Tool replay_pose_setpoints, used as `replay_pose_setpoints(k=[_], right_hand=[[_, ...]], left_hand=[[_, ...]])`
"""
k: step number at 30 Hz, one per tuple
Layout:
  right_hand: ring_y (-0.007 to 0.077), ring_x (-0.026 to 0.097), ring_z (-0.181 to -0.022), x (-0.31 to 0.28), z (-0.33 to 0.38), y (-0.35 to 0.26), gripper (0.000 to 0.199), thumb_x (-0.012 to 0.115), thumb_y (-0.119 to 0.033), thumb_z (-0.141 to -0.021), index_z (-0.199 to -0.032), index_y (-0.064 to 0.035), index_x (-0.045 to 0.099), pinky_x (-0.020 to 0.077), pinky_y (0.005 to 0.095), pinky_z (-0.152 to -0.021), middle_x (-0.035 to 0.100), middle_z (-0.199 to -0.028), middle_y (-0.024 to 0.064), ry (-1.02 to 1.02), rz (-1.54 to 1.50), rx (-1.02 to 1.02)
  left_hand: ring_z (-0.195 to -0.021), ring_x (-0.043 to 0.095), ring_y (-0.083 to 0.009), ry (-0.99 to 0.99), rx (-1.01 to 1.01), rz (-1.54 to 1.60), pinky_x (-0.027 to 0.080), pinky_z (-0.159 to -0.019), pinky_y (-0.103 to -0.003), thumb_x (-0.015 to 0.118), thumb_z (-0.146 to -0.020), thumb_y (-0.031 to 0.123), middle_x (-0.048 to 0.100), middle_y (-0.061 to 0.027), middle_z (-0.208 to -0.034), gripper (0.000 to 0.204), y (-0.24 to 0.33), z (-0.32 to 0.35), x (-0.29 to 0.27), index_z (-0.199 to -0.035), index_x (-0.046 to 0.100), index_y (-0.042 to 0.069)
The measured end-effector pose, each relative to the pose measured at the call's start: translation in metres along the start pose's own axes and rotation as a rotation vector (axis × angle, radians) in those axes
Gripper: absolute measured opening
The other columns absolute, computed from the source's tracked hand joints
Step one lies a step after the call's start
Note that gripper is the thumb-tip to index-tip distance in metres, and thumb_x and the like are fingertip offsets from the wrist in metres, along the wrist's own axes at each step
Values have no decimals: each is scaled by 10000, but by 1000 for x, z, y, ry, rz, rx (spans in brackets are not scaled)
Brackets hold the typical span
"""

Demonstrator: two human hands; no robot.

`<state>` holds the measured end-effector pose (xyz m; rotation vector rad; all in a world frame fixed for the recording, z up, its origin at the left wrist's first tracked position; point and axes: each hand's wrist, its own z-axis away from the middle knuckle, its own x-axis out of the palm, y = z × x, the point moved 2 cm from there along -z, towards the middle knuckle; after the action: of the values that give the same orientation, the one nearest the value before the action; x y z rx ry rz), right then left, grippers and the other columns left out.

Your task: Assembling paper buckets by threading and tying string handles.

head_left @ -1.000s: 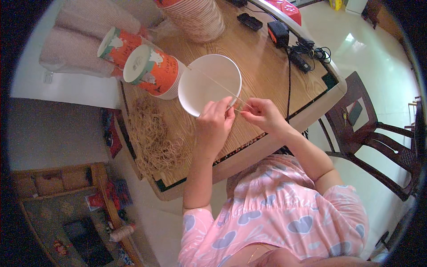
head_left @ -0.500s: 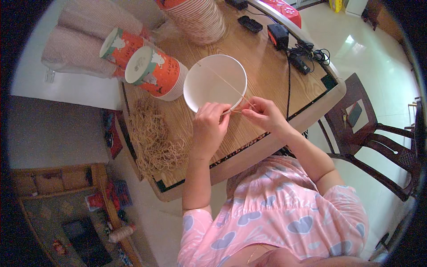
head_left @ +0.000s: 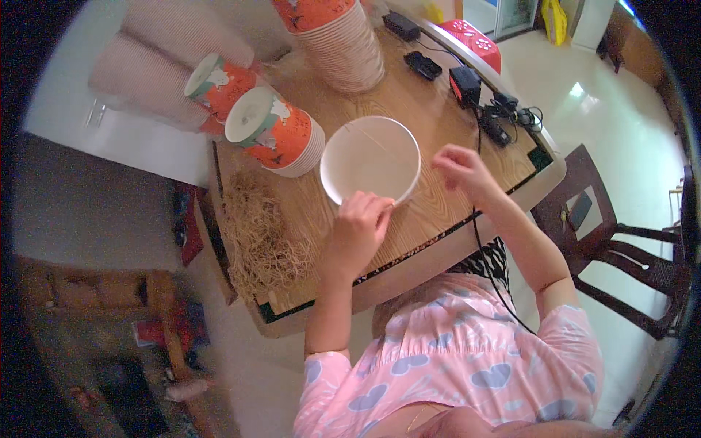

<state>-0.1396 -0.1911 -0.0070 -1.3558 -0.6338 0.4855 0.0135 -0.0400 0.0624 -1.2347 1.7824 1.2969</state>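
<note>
A white paper bowl (head_left: 371, 162) stands open on the wooden table (head_left: 438, 212), with a thin tan band stretched across its far part. My left hand (head_left: 358, 232) rests at the bowl's near rim, fingers curled onto the edge. My right hand (head_left: 463, 171) hovers just right of the bowl, apart from it, fingers loosely bent and nothing visible in them. A heap of thin tan bands (head_left: 259, 235) lies on the table to the left of my left hand.
Two stacks of orange printed bowls (head_left: 276, 133) lie on their sides left of the white bowl; a taller stack (head_left: 339, 40) stands behind. Black devices and cables (head_left: 488, 106) sit at the right edge, a red basket (head_left: 478, 38) beyond. A dark chair (head_left: 621, 248) stands at the right.
Both hands were pinching a thin band at the bowl's near rim. My right hand has let go and moved up and to the right; my left hand stays at the rim.
</note>
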Motion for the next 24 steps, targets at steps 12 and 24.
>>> replay_pose_setpoints(k=[12, 24], right_hand=[[84, 522, -648, -31, -52, -5, 230, 580, -183, -813, -969, -16, 602, 437, 235, -569, 586, -767, 4, -278, 333, 147], [105, 586, -686, -6, -65, -279, 210, 529, -36, -808, -1015, -58, 503, 486, 218, -595, 583, -846, 26, 168, 702, -854]], left_hand=[[-804, 542, -214, 242, 214, -6, 444, -762, -383, 610, -635, 59, 594, -24, -847, 234, 12, 53, 19, -866, 619, 94], [-984, 493, -262, 710, -50, 67, 408, -846, -383, 635, -672, 39, 540, -73, -1033, 321, -45, 10, 48, -977, 585, 123]])
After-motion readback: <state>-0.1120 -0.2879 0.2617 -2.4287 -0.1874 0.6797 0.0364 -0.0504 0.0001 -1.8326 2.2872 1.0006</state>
